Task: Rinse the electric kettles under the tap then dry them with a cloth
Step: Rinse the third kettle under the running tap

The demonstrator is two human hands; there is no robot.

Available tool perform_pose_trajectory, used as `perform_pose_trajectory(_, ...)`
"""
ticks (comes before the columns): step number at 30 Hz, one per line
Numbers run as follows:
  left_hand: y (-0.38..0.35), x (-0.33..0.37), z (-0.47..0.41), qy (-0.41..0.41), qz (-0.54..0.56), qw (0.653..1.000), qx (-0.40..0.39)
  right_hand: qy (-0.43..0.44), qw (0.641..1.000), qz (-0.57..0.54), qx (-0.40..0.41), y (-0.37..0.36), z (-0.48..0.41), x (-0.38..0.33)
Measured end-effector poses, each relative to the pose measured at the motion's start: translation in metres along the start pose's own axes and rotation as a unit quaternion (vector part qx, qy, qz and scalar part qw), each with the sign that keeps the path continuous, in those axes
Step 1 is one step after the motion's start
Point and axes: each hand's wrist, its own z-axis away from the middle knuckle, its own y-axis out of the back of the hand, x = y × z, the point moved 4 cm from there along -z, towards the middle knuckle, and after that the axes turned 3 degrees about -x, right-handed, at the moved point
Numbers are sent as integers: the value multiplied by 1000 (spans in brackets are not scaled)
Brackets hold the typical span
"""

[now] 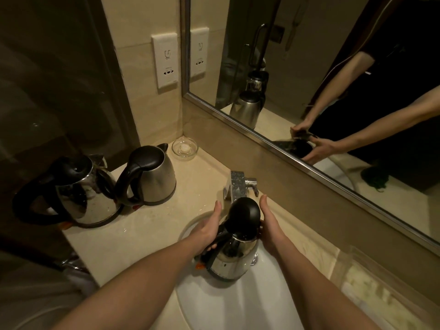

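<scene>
You have a steel electric kettle (232, 256) held upright over the white sink basin (228, 303), just below the chrome tap (238, 186), its black lid (244, 214) closed. Your left hand (207, 231) curls around the black handle while your right hand (270, 231) lies flat and open against the kettle's far side, fingers straight. Two more steel kettles (152, 175) stand close together on the beige counter (147, 234) to your left (the nearer kettle (78, 190) has its lid ajar), with a glass soap dish (185, 148) in the corner.
</scene>
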Motion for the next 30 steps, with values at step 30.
perform_pose_trajectory(30, 101, -36, 115, -116, 31, 992, -22, 149, 952, 31, 264, -96, 126, -21)
